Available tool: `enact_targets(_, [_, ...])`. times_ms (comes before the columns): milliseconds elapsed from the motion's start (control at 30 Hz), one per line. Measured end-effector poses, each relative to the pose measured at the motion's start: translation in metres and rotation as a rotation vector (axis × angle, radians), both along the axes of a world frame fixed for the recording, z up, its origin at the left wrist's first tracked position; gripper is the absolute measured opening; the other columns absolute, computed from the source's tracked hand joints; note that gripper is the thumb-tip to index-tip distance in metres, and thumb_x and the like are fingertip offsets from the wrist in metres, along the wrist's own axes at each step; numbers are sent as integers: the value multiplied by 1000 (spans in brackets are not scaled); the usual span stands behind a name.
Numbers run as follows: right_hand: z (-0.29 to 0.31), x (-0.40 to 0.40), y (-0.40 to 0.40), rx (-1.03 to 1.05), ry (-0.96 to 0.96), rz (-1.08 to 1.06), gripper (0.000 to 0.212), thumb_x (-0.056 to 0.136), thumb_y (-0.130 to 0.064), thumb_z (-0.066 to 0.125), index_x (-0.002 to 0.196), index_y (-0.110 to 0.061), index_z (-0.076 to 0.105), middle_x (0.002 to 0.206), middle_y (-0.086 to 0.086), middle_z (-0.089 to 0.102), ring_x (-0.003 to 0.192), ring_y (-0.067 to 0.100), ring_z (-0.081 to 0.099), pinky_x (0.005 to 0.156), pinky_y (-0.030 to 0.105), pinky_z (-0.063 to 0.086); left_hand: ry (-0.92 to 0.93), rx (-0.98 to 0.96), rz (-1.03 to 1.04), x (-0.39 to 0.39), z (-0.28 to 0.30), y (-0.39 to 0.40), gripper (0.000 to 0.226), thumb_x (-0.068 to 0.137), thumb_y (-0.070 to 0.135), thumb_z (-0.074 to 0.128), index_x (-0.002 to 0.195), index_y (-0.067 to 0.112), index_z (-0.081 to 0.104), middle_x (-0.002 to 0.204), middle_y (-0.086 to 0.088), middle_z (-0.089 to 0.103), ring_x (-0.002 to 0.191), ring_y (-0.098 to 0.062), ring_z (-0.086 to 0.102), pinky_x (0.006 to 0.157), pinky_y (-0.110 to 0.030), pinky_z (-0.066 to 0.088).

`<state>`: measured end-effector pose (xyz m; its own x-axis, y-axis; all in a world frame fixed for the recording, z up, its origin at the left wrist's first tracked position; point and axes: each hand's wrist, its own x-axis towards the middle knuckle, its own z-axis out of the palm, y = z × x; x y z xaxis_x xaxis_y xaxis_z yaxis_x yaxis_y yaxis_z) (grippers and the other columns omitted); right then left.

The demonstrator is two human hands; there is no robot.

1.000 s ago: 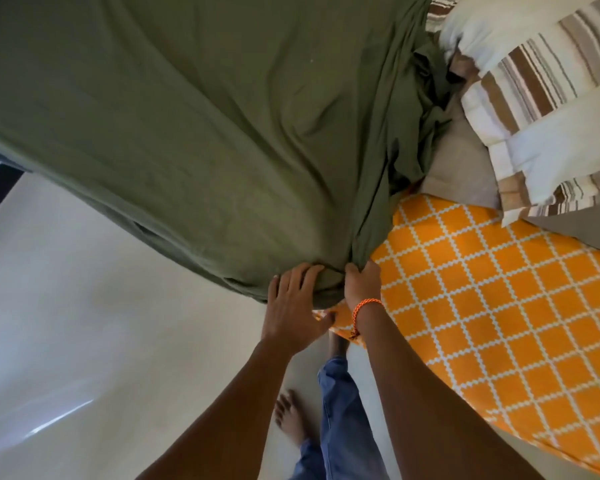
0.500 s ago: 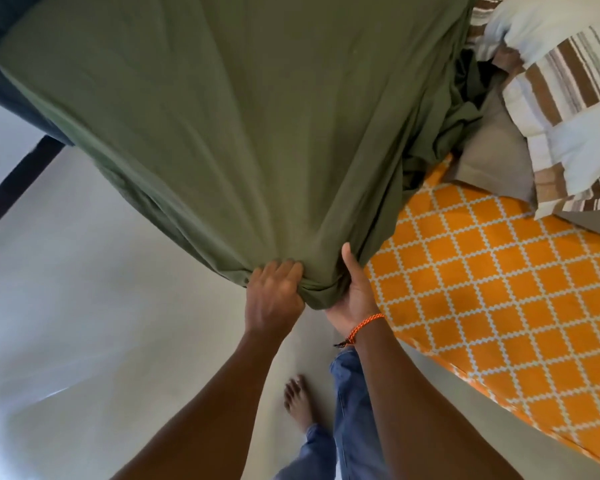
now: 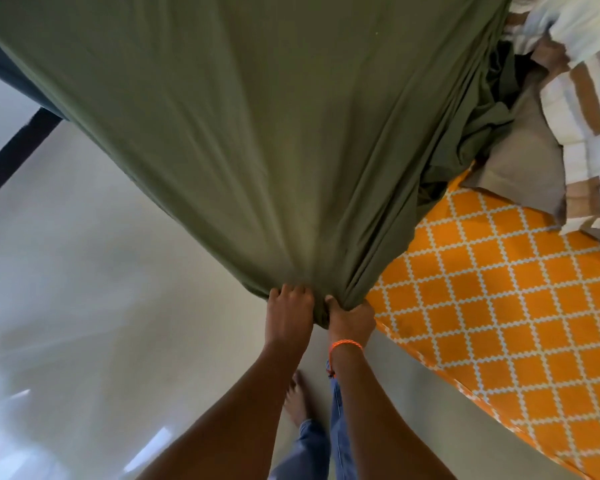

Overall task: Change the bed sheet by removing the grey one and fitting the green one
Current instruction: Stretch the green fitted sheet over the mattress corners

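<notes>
We look down from head height at both our bare hands gathering one corner of the green sheet (image 3: pixel 257 133). Our left hand (image 3: pixel 289 315) has its fingers curled into the fabric edge, grip clenched on the cloth; our right hand (image 3: pixel 350 320), w/ an orange cord bracelet (image 3: pixel 346 344) at the wrist, is just beside it, thumb and fingers bunching the same corner, also grasping the sheet. The green sheet fans out taut from the hands up across most of the view, covering the bed's left part, w/ loose folds crumpled at the far right. To the right the mattress (image 3: pixel 499 306) lies bare, orange w/ a white lattice print. Beyond it, top right, sit a grey pillow (image 3: pixel 520 168) and striped brown-and-white bedding (image 3: pixel 582 98). Below the hands we see pale floor (image 3: pixel 101 306), a bare foot (image 3: pixel 295 400) and blue jeans (image 3: pixel 340 427).
</notes>
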<state>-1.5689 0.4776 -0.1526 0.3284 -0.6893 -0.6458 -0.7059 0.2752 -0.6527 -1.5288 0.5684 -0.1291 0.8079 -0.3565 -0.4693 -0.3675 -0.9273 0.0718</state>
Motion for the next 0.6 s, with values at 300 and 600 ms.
enact_targets(300, [13,-9,41,-323,390,216,80,75,-44,88,135,-12,47,125,16,60,109,37,61,80,52,57,608,-89,589,65,-15,-6,35,95,16,44,119,13,69,121,-10,71,107,-29,67,94,-39,54])
enact_targets(600, [51,60,39,-651,-14,591,28,90,-23,59,116,-15,64,103,2,59,91,18,54,77,39,51,72,-513,1528,133,-12,15,25,104,29,42,100,21,66,99,-5,74,84,-26,69,80,-47,60])
